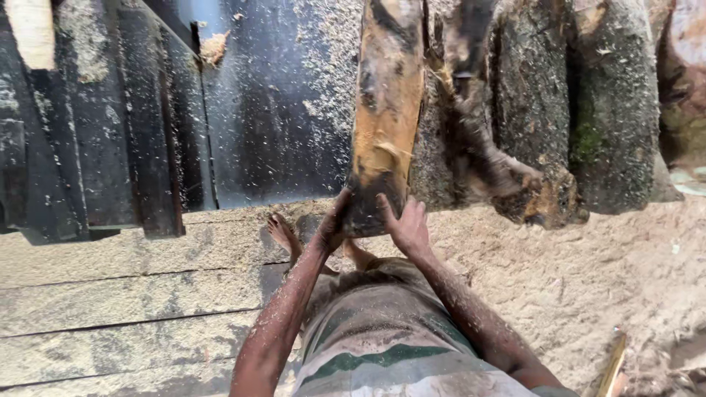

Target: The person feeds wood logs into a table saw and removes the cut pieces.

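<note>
While both hands, left hand (331,228) and right hand (407,226), clasp the slab's (386,110) near end, sawdust underfoot could let bare feet slip.

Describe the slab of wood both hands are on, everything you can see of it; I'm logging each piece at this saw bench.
The wood slab is a long, narrow offcut running away from the person, up past the frame's top edge. Its face is pale orange-brown with dark patches and rough, fibrous edges. It lies on the dark, sawdust-strewn bench, beside bark-covered logs on its right. The left hand grips its near end at the left corner; the right hand presses its near end from the right.
</note>
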